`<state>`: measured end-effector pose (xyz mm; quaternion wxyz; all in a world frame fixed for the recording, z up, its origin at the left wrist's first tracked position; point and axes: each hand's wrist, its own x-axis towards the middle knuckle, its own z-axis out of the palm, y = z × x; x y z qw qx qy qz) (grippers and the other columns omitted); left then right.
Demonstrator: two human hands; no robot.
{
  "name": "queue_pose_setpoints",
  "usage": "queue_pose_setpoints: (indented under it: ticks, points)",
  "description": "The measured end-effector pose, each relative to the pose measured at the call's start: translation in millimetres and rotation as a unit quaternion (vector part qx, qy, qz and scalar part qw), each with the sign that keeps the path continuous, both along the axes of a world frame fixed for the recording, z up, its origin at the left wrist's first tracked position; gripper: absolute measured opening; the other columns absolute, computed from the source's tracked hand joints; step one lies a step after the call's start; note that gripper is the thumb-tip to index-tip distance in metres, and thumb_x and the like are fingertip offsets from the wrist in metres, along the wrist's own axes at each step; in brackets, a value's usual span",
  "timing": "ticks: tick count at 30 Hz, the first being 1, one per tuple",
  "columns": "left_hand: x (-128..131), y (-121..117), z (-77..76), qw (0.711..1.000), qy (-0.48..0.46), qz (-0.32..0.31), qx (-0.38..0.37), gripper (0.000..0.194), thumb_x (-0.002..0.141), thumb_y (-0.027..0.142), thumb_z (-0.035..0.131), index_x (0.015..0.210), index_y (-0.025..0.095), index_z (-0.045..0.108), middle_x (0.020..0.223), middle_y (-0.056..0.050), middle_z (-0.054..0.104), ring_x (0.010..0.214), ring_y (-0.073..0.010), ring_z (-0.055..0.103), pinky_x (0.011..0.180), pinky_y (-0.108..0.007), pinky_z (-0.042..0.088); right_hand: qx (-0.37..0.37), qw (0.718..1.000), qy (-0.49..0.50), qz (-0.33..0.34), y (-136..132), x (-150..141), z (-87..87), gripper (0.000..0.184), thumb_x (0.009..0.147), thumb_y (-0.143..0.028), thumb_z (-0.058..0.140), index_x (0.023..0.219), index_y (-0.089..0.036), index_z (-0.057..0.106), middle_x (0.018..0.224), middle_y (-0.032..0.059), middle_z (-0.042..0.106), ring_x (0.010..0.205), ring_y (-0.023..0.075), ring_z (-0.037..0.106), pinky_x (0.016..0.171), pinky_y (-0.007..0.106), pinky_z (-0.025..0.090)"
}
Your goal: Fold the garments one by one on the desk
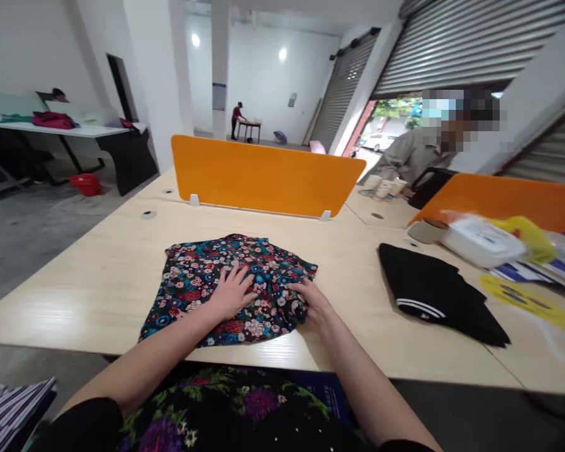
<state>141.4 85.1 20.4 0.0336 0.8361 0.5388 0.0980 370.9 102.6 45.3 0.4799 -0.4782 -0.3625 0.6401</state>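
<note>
A floral-print garment (188, 289), dark with red, blue and pink flowers, lies on the pale wooden table in front of me. My left hand (234, 294) rests palm-down on its middle, fingers spread over the cloth. At the garment's right edge, my right hand (313, 301) is closed on a bunched part of the fabric, with its fingertips on top; its thumb is hard to make out. The cloth is wrinkled near that hand and lies flatter on the left.
A folded black garment (433, 289) with white stripes lies to the right. Past it are a white plastic box (483, 242) and yellow plastic packaging (530, 304). An orange divider (268, 176) stands behind the floral garment. Another person (419, 147) is at the far right.
</note>
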Motion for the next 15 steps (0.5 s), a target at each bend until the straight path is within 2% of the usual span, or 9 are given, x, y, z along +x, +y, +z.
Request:
queue_pose_setpoints:
  ticks: [3, 5, 6, 8, 11, 13, 15]
  points:
    - [-9.1, -33.9, 5.5, 1.0, -0.018, 0.002, 0.019, 0.055, 0.096, 0.048, 0.032, 0.141, 0.018, 0.044, 0.153, -0.01, 0.034, 0.144, -0.0282, 0.022, 0.115, -0.055, 0.02, 0.085, 0.994, -0.057, 0.04, 13.8, -30.0, 24.0, 0.043, 0.053, -0.021, 0.074, 0.095, -0.02, 0.061, 0.081, 0.0013, 0.072, 0.076, 0.0207, 0.068, 0.073, 0.033, 0.056]
    - [-17.1, -56.8, 6.3, 0.999, -0.026, 0.006, 0.022, 0.057, 0.095, 0.05, 0.034, 0.14, 0.016, 0.044, 0.152, -0.011, 0.036, 0.143, -0.0287, 0.023, 0.115, -0.054, 0.021, 0.148, 0.975, -0.143, 0.082, 14.9, -67.6, 39.1, 0.04, 0.058, -0.022, 0.07, 0.097, -0.019, 0.062, 0.086, 0.0014, 0.071, 0.079, 0.0207, 0.067, 0.075, 0.033, 0.055]
    - [-21.9, -66.9, 5.6, 0.999, -0.029, 0.009, 0.02, 0.059, 0.094, 0.052, 0.036, 0.139, 0.015, 0.045, 0.15, -0.012, 0.039, 0.143, -0.0298, 0.024, 0.115, -0.055, 0.02, 0.18, 0.958, -0.2, 0.103, 12.7, -90.3, 44.4, 0.038, 0.061, -0.021, 0.068, 0.099, -0.019, 0.062, 0.088, 0.0017, 0.07, 0.081, 0.021, 0.066, 0.077, 0.034, 0.054]
    - [-32.7, -83.4, 2.5, 0.999, -0.035, 0.013, 0.005, 0.062, 0.09, 0.056, 0.041, 0.137, 0.016, 0.049, 0.145, -0.014, 0.045, 0.14, -0.0318, 0.03, 0.115, -0.056, 0.02, 0.228, 0.905, -0.319, 0.167, 4.4, -137.5, 48.9, 0.039, 0.063, -0.022, 0.07, 0.102, -0.018, 0.063, 0.092, 0.0036, 0.07, 0.085, 0.0225, 0.065, 0.083, 0.037, 0.052]
    - [-48.4, -99.8, -4.4, 0.997, -0.054, 0.029, -0.043, 0.056, 0.087, 0.055, 0.048, 0.131, 0.021, 0.055, 0.137, -0.013, 0.054, 0.13, -0.0322, 0.045, 0.111, -0.052, 0.03, 0.274, 0.835, -0.345, 0.33, -8.0, -190.0, 44.5, 0.057, 0.071, -0.033, 0.073, 0.124, -0.017, 0.057, 0.11, 0.0091, 0.067, 0.087, 0.022, 0.066, 0.085, 0.037, 0.051]
    - [-56.1, -107.0, -8.2, 0.994, -0.07, 0.053, -0.061, 0.059, 0.085, 0.055, 0.051, 0.134, 0.023, 0.053, 0.138, -0.013, 0.053, 0.128, -0.0327, 0.047, 0.107, -0.048, 0.036, 0.338, 0.798, -0.326, 0.377, -9.4, -202.4, 39.6, 0.063, 0.078, -0.035, 0.068, 0.136, -0.022, 0.048, 0.133, 0.0097, 0.056, 0.093, 0.0196, 0.065, 0.088, 0.035, 0.05]
    - [-61.1, -112.2, -9.6, 0.991, -0.077, 0.082, -0.077, 0.067, 0.083, 0.058, 0.051, 0.139, 0.022, 0.047, 0.14, -0.015, 0.051, 0.129, -0.0342, 0.046, 0.105, -0.046, 0.038, 0.415, 0.762, -0.351, 0.351, -3.5, -198.0, 35.8, 0.054, 0.084, -0.029, 0.061, 0.137, -0.026, 0.048, 0.142, 0.0064, 0.048, 0.107, 0.0194, 0.06, 0.096, 0.034, 0.046]
